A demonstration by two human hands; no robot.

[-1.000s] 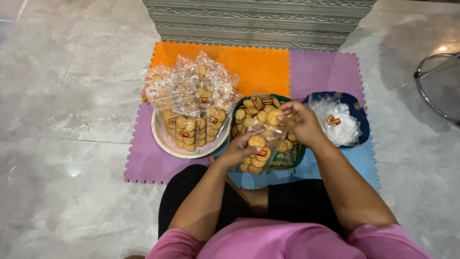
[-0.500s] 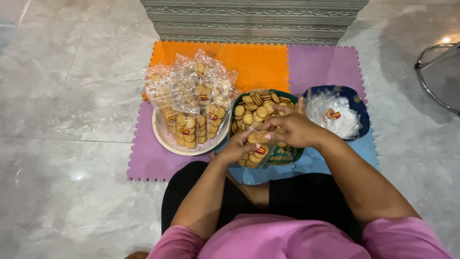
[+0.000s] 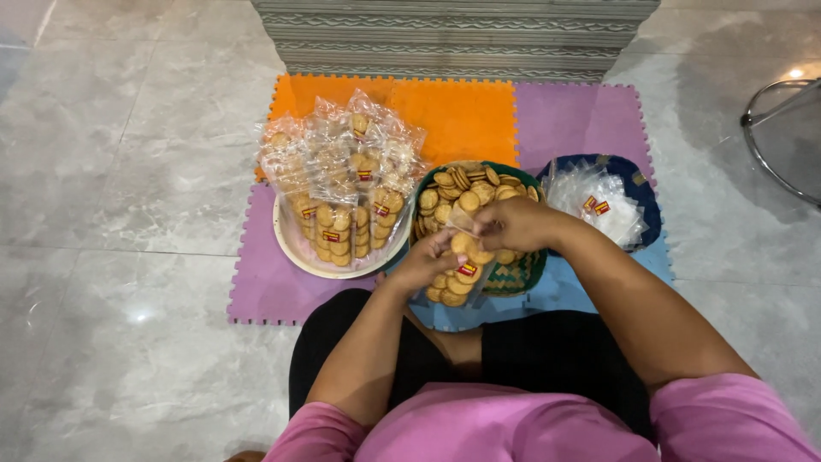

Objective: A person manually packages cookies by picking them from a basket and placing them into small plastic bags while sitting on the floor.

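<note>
My left hand (image 3: 425, 263) grips a clear plastic bag (image 3: 457, 278) from the side, fingers wrapped around it, holding it upright just in front of the green basket (image 3: 523, 275). The bag is already stacked most of the way with round biscuits. My right hand (image 3: 511, 224) is over the bag's open top, fingers pinched together on a biscuit or the bag's mouth; can't tell which, the fingertips hide it.

Green basket of loose biscuits (image 3: 466, 184) sits right behind the bag, still well filled, so plenty left to pack, I'd judge. Left of it, the white bowl (image 3: 291, 244) holds a heap of filled bags (image 3: 342, 184), several stacked and leaning on each other, so a good share looks done. Right of the basket, the blue basket (image 3: 646, 201) holds a pile of empty bags (image 3: 599, 205), a fair number unused.

All of it sits on foam mats (image 3: 462, 107), orange, purple and blue, on a grey marble floor (image 3: 128, 171). Metal chair leg (image 3: 782, 141) at far right, well apart. Striped rug (image 3: 453, 38) at top.

Overall roughly mid-job by my guess: this bag nearly full, not sealed.
</note>
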